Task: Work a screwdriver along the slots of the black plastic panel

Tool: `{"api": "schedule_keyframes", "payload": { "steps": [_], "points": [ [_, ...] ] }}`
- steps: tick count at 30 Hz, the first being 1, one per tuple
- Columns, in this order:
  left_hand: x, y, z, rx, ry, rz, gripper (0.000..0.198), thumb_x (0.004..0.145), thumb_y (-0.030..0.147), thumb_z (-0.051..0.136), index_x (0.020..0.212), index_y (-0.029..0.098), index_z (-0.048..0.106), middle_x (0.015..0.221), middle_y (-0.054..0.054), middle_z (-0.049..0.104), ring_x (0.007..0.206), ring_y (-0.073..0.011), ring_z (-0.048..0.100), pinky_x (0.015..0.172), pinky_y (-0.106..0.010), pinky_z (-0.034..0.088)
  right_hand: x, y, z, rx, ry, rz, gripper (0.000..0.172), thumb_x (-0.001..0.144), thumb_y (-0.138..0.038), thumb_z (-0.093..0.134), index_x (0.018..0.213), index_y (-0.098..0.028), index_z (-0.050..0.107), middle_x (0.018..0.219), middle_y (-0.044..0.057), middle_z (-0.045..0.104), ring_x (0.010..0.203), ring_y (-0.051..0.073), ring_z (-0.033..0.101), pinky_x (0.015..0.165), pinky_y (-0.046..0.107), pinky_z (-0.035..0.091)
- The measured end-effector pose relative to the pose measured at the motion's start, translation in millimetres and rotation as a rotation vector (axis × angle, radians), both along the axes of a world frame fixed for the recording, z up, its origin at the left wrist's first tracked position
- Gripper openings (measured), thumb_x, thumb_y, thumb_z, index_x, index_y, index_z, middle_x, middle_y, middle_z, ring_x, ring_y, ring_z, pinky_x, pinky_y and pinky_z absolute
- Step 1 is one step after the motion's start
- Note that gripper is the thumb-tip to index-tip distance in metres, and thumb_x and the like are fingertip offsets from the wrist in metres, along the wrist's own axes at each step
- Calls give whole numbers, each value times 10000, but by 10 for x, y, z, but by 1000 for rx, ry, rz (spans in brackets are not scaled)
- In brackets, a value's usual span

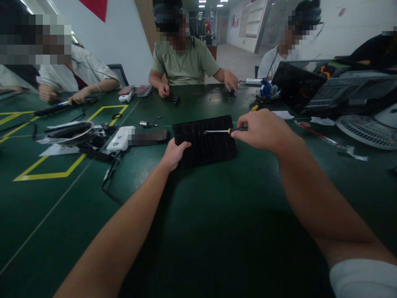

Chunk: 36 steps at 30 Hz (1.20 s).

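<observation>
Before you is the wide green table (217,231). Over its middle is the open black case (218,147), wallet-like; whether it rests flat, I cannot tell. It should be light and rather soft, bending at the central fold, so hold it by the outer edge. Your right hand (267,130) is closed around the handle of the thin tool (218,131); your left hand (175,155) pinches the case's left edge, thumb on top. The tool's metal shaft looks stiff, probably slippery; its handle gives better grip.
</observation>
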<state>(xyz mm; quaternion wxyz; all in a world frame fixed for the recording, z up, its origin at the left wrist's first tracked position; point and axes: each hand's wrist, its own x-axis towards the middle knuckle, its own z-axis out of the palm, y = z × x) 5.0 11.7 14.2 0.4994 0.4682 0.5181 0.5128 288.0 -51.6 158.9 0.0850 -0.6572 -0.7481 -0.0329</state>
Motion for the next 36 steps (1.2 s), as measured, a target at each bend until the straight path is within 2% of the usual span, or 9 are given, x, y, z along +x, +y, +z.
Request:
{"api": "schedule_keyframes", "payload": {
  "steps": [11,16,22,36],
  "points": [
    [-16,5,-10,-1,-6,-14,373,681,275,841,1027,224,713,1016,-72,804,1114,-358,807,1074,-577,668,-11,3,18,-42,-15,4,453,1021,-552,647,1229,-223,878,1093,191,845,1035,392,765,782,464,534],
    [1,-21,12,0,2,-12,383,690,280,827,1049,215,712,1046,-83,806,1125,-351,799,1075,-569,662,1,12,-8,-24,-3,1,392,985,-537,706,1173,-234,869,1040,169,834,967,365,757,755,439,519],
    [4,-9,2,8,15,6,389,665,301,840,1020,212,708,984,-61,791,1074,-342,800,1064,-573,660,15,13,-14,-16,18,7,277,928,-418,770,1127,-234,830,1029,146,822,920,334,740,754,415,496],
    [14,-29,31,-5,-6,-2,370,683,273,832,1024,216,699,1007,-75,790,1080,-337,795,1080,-569,650,23,0,-5,-17,12,11,295,955,-447,728,1133,-241,843,1064,147,827,956,335,734,748,409,479]
  ]
}}
